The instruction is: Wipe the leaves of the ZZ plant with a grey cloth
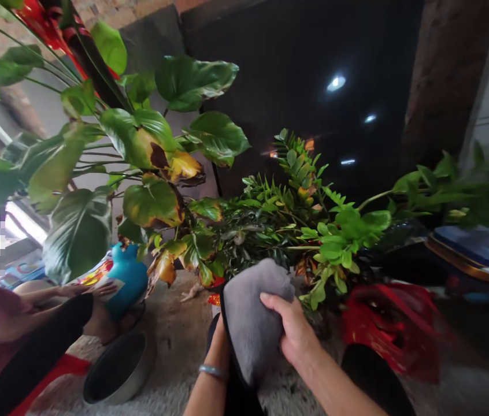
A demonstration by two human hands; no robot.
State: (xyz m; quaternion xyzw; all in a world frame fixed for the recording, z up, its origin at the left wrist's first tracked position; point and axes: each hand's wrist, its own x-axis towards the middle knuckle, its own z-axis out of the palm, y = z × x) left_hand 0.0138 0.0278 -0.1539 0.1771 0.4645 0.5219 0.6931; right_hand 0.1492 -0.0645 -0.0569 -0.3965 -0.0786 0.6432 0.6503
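A grey fluffy cloth [253, 323] with a dark edge is held up in front of me, between my two arms. My right hand [294, 326] grips its right side, thumb laid over the front. Behind the cloth is my left hand [223, 332]; a bracelet circles that wrist, and the cloth hides its fingers. Just beyond the cloth grow dense green plants [266, 231], some leaves browned. To the upper left, a large-leaved plant [149, 196] has yellow and brown patches on several leaves.
At left, another person [6, 341] sits with a hand on a blue vase [125, 277]. A grey basin [118, 370] stands on the floor nearby. On the right lie a red plastic bag [394, 329] and a blue-lidded container [470, 245]. A dark glossy panel [305, 75] rises behind the plants.
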